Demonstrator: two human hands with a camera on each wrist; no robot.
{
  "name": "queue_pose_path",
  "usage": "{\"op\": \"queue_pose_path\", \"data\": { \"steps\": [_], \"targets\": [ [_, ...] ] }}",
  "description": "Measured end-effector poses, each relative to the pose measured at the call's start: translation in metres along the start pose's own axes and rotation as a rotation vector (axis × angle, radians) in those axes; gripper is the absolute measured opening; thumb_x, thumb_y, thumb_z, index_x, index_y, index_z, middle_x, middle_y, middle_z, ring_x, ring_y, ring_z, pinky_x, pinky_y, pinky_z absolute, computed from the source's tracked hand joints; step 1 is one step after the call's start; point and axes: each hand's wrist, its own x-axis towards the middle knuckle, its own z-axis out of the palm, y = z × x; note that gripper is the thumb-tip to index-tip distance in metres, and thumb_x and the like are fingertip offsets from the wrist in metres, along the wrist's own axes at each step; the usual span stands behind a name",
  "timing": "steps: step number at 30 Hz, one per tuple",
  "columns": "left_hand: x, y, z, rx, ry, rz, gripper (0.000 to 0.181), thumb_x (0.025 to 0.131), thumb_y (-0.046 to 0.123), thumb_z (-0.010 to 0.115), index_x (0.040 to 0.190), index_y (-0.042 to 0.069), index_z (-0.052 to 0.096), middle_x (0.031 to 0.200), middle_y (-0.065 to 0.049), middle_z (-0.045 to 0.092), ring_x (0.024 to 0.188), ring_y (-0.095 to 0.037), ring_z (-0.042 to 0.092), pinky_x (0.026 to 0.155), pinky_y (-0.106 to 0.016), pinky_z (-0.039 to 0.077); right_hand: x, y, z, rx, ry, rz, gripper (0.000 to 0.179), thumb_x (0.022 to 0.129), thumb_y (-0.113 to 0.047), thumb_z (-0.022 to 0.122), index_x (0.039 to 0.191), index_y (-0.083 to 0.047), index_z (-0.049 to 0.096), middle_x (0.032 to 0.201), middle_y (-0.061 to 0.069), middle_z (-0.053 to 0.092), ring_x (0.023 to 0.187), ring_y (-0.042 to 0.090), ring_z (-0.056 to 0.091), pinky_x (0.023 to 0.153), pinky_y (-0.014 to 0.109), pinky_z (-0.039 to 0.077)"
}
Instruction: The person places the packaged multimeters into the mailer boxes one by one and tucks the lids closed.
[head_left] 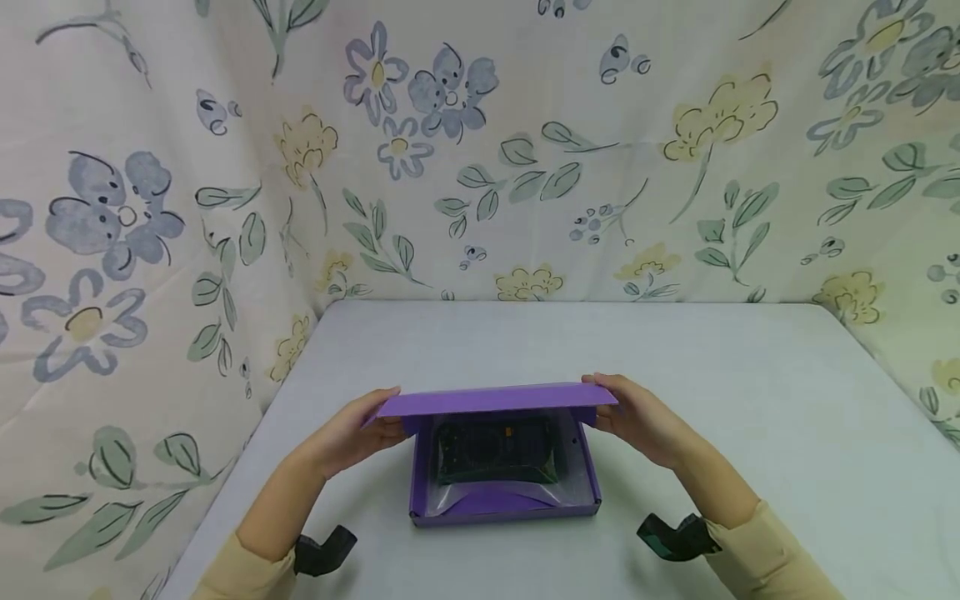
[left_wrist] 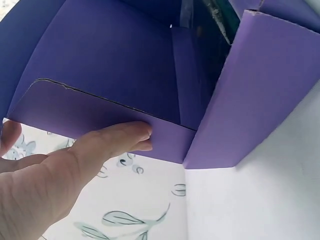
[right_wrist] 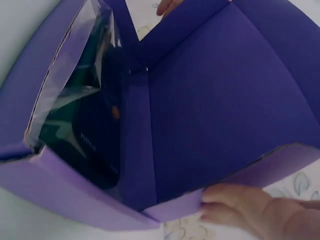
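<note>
A purple cardboard box sits on the table with its hinged lid raised. Inside lies a dark, flat, rectangular item under clear plastic, with a small orange spot on it; its kind is unclear. My left hand holds the lid's left end, its fingertips against the outside of the left side flap. At the other end, my right hand holds the lid, with fingertips on the right side flap. The lid's inner face shows in the right wrist view.
The box rests on a white table. A floral curtain hangs behind the table and along its sides. Dark bands stick out from both wrists, below the beige sleeves' cuffs.
</note>
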Motion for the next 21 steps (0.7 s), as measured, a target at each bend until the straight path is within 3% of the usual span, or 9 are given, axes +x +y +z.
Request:
{"op": "queue_pose_path", "data": {
  "steps": [2,5,10,12,14,16,19,21],
  "targets": [
    [0.0,0.0,0.001,-0.001,0.008,-0.001,0.038,0.105,0.033,0.03,0.117,-0.001,0.041,0.117,-0.014,0.062,0.127,-0.033,0.046,0.111,-0.04,0.033,0.0,0.001,-0.001,0.022,-0.018,-0.015,0.041,0.107,-0.031,0.026,0.127,0.0,0.044,0.126,0.012,0.044,0.116,0.023,0.053,0.1,0.028,0.045],
    [0.0,-0.002,0.001,0.002,-0.001,0.002,0.04,0.105,0.033,0.031,0.119,-0.004,0.04,0.106,0.0,0.061,0.117,-0.02,0.051,0.104,-0.028,0.039,-0.001,0.002,-0.001,0.036,-0.032,-0.023,0.034,0.106,-0.03,0.028,0.122,-0.008,0.049,0.124,0.008,0.043,0.112,0.016,0.054,0.098,0.026,0.045],
    [-0.001,-0.004,0.003,0.006,0.011,-0.002,0.053,0.103,0.03,0.031,0.131,-0.014,0.031,0.122,-0.01,0.049,0.115,-0.016,0.05,0.103,-0.026,0.039,-0.001,0.002,0.0,0.006,-0.012,-0.019,0.038,0.106,-0.029,0.028,0.125,-0.002,0.047,0.126,0.007,0.045,0.113,0.012,0.053,0.097,0.024,0.044],
    [0.0,-0.005,0.005,-0.004,0.031,-0.01,0.056,0.102,0.029,0.033,0.135,-0.017,0.029,0.123,-0.011,0.047,0.112,-0.014,0.05,0.102,-0.026,0.04,0.0,0.003,0.001,-0.012,0.001,-0.011,0.042,0.105,-0.029,0.029,0.124,0.003,0.046,0.129,0.013,0.046,0.117,0.016,0.051,0.099,0.025,0.043],
    [0.002,-0.008,0.006,0.0,0.04,-0.022,0.059,0.101,0.028,0.034,0.139,-0.018,0.028,0.12,-0.008,0.048,0.108,-0.012,0.05,0.1,-0.025,0.04,0.001,0.004,0.001,-0.031,0.018,0.012,0.048,0.104,-0.03,0.03,0.128,0.009,0.043,0.142,0.023,0.038,0.131,0.024,0.041,0.106,0.031,0.038],
    [0.004,-0.01,0.007,0.018,0.04,-0.037,0.063,0.1,0.028,0.035,0.143,-0.017,0.026,0.116,-0.004,0.053,0.104,-0.01,0.05,0.099,-0.024,0.039,0.003,0.006,0.001,-0.046,0.035,0.043,0.057,0.103,-0.03,0.03,0.136,0.016,0.035,0.152,0.03,0.021,0.141,0.034,0.024,0.114,0.042,0.028],
    [0.007,-0.013,0.007,0.058,0.035,-0.057,0.066,0.099,0.028,0.034,0.147,-0.015,0.02,0.115,-0.001,0.058,0.101,-0.009,0.051,0.098,-0.025,0.036,0.004,0.009,0.001,-0.061,0.055,0.094,0.069,0.1,-0.031,0.032,0.146,0.017,0.017,0.158,0.028,-0.002,0.146,0.04,-0.001,0.117,0.055,0.01],
    [0.01,-0.015,0.006,0.072,0.039,-0.066,0.068,0.098,0.028,0.034,0.149,-0.013,0.016,0.124,-0.006,0.058,0.102,-0.008,0.052,0.1,-0.027,0.034,0.005,0.011,0.0,-0.063,0.058,0.114,0.071,0.099,-0.031,0.035,0.149,0.014,0.01,0.159,0.026,-0.003,0.146,0.041,-0.003,0.116,0.059,0.005]
  ]
}}
